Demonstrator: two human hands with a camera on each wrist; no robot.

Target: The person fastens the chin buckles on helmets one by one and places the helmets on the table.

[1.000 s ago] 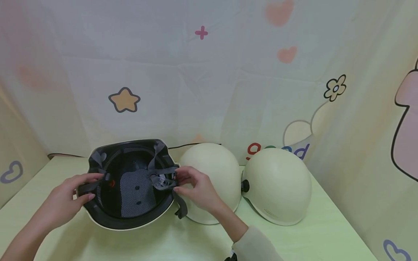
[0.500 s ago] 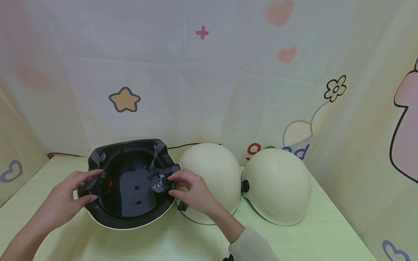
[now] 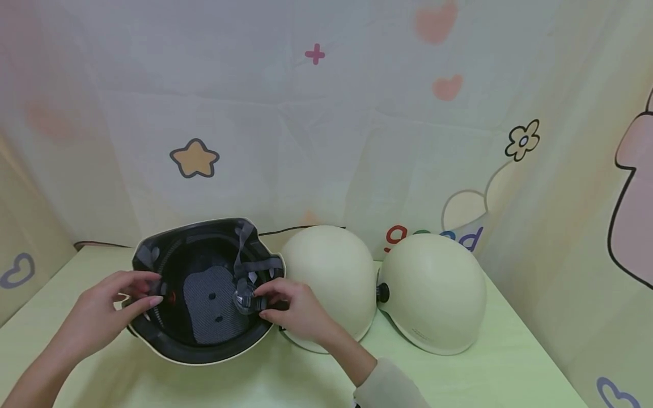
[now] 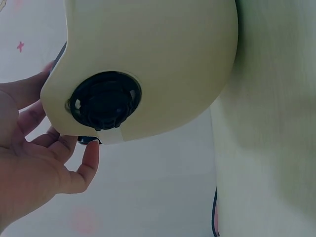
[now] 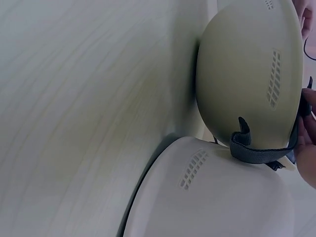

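Observation:
A cream helmet (image 3: 204, 357) lies upside down on the table, its black lining and grey padding (image 3: 214, 306) facing up. At its left rim, my left hand (image 3: 109, 306) pinches a dark strap end (image 3: 162, 289) between thumb and fingers. In the left wrist view that hand (image 4: 47, 163) is beside the shell (image 4: 173, 64), near a round black fitting (image 4: 106, 101). My right hand (image 3: 298, 306) pinches the dark chin strap (image 3: 260, 304) inside the right rim. A loose strap end (image 5: 256, 155) hangs outside the shell in the right wrist view.
Two more cream helmets stand dome-up to the right, one (image 3: 331, 277) close against the held helmet and one (image 3: 433, 289) farther right. A black knob (image 3: 382, 292) sits between them. A patterned cloth (image 3: 326, 141) hangs behind the table (image 3: 316, 385).
My right hand has drawn the chin strap leftward and slightly down into the helmet. My left fingers have shifted slightly inward over the left rim. The other helmets stay put.

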